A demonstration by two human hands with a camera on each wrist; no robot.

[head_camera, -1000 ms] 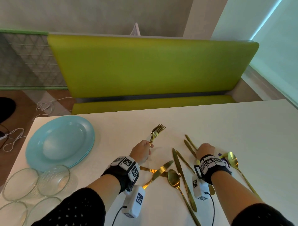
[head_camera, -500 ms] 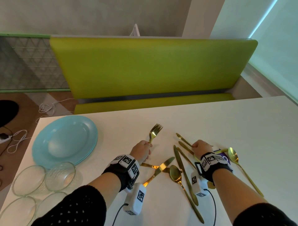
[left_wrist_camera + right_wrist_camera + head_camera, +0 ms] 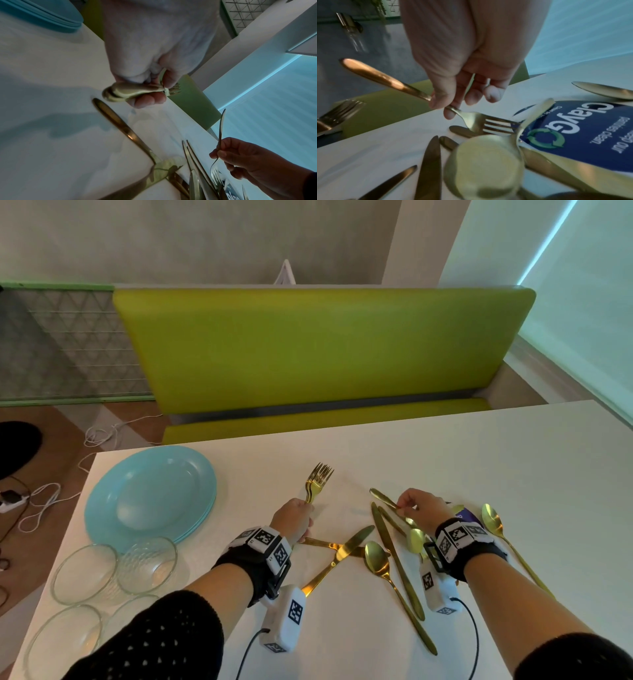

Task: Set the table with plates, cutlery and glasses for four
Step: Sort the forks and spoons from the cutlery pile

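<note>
The left hand (image 3: 294,520) gripped stacked forks (image 3: 317,481) upright; the right hand (image 3: 423,506) had since lifted another fork (image 3: 481,121), fingers pinching its handle.

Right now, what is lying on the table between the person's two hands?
In the head view, bare white table separates the left hand from the right hand; nearer the wrists lie a gold knife and spoon.

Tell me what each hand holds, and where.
Left hand grips a bundle of forks by the handles; right hand pinches one fork at its neck.
</note>
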